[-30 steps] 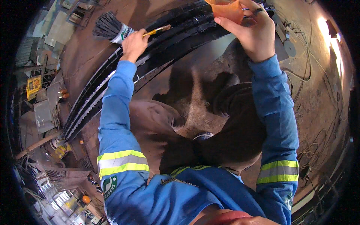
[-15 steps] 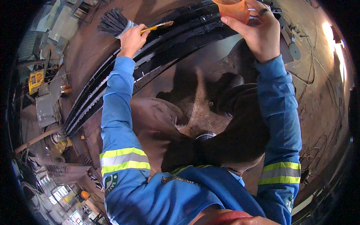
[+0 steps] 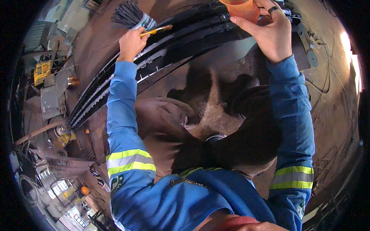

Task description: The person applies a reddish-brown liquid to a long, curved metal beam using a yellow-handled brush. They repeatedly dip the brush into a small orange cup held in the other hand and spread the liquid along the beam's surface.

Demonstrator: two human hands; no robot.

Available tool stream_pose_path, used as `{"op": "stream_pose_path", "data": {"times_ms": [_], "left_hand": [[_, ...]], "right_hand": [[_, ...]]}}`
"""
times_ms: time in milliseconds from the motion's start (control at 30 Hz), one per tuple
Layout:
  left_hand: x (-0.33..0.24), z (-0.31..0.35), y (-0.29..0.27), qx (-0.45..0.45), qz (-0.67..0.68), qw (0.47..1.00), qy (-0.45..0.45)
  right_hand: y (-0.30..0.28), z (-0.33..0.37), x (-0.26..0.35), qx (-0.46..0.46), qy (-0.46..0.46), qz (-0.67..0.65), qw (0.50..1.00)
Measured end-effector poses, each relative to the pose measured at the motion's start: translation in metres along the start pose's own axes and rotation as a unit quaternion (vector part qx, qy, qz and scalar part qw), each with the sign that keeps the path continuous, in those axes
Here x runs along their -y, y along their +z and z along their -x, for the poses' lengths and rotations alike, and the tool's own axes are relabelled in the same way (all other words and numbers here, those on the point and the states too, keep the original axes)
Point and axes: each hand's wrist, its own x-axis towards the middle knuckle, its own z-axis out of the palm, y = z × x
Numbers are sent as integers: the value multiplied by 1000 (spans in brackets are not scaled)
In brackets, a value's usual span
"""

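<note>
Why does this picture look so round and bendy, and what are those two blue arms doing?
The picture comes from a small camera worn on a person's head, looking down. Its lens sees very wide, so straight things bend near the rim. The blue arms are that person's own, in work sleeves with shiny yellow stripes. The left hand holds a paintbrush with a yellow handle and wide dark bristles. The right hand holds an orange cup by its side. Under the hands lies a stack of long, curved metal strips, black and glossy. Around it is a brown, dusty workshop floor with scattered bits of metal and wires.
</note>
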Motion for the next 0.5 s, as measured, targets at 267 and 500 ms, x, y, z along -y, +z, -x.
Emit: {"op": "stream_pose_path", "data": {"times_ms": [267,500], "left_hand": [[13,2,-18,75,-14,997,-23],[-4,-18,9,43,-15,998,44]], "right_hand": [[4,0,-14,-15,-44,26,999],[7,-2,6,7,38,12,999]]}}
